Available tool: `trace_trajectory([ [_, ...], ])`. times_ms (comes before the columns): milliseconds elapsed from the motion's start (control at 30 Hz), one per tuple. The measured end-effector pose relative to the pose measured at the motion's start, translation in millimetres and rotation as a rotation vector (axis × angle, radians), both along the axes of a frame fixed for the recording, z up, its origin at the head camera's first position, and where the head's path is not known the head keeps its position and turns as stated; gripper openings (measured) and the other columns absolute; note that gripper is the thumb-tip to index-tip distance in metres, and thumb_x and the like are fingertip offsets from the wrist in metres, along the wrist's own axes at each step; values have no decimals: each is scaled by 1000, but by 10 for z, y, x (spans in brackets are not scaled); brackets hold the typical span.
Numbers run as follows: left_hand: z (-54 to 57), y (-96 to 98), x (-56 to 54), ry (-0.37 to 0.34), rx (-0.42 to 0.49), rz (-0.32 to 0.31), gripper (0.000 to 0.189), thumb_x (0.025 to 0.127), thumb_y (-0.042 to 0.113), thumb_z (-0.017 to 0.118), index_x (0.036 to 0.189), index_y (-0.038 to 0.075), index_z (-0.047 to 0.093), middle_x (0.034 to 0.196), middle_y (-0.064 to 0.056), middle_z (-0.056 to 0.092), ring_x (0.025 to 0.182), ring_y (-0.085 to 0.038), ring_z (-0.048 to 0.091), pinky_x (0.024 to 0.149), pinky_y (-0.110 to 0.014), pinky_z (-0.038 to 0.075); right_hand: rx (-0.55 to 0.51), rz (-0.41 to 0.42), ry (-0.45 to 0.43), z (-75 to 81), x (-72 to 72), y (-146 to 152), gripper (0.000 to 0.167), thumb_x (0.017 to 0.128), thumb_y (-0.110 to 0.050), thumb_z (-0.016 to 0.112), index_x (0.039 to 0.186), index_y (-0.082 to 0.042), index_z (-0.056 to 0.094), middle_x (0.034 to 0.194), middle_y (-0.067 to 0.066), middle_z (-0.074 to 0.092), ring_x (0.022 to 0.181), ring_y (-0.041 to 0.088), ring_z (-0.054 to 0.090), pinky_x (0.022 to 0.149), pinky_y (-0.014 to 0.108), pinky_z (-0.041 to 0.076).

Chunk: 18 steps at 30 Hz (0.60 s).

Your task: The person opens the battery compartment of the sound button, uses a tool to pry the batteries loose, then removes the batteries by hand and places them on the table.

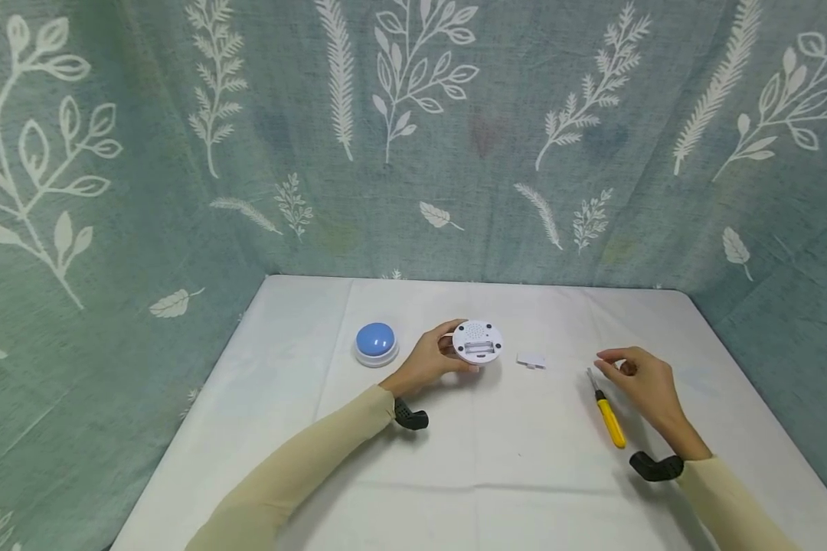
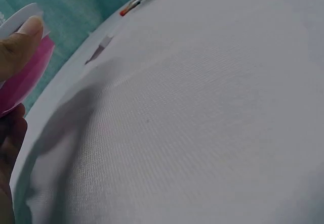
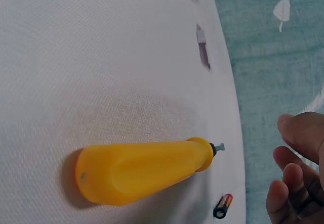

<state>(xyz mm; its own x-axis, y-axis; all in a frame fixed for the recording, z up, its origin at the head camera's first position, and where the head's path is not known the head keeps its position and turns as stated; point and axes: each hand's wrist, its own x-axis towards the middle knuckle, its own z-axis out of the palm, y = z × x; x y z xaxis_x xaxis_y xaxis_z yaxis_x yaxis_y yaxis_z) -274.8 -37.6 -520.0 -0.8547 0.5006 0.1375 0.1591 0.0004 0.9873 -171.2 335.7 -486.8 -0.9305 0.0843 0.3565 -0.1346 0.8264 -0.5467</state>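
Note:
My left hand (image 1: 429, 360) grips a round white push-button (image 1: 467, 334) by its rim, with its underside and uncovered battery slot facing the head camera. Its pink dome (image 2: 31, 77) shows in the left wrist view. Whether the slot holds a battery is too small to tell. Loosely curled and holding nothing visible, my right hand (image 1: 646, 383) hovers near the tip of a yellow-handled screwdriver (image 1: 610, 421) lying on the table. A battery (image 3: 223, 206) lies beyond the screwdriver in the right wrist view. Between the hands lies a small white battery cover (image 1: 531, 360).
A second push-button (image 1: 375, 341), with a blue dome and white base, stands left of my left hand. White cloth covers the table (image 1: 496, 513). Behind its far edge hangs a green leaf-patterned curtain (image 1: 482, 214).

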Motion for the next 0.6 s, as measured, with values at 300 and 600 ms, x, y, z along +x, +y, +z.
trace_trajectory([
  [300, -122, 167, -150, 51, -112, 27, 91, 73, 10, 95, 152, 18, 50, 137, 1, 62, 115, -16, 64, 95, -29, 53, -18, 1, -24, -30, -3, -11, 22, 93, -16, 79, 111, -4, 77, 95, 10, 68, 74, 21, 51, 57, 22, 43],
  [600, -138, 253, -241, 111, -250, 74, 93, 71, 22, 98, 152, 18, 52, 129, 2, 65, 97, -15, 63, 83, -28, 53, 5, 29, -25, -24, -34, -58, 19, 92, -15, 80, 108, -5, 78, 89, 6, 66, 73, 21, 48, 60, 26, 38],
])
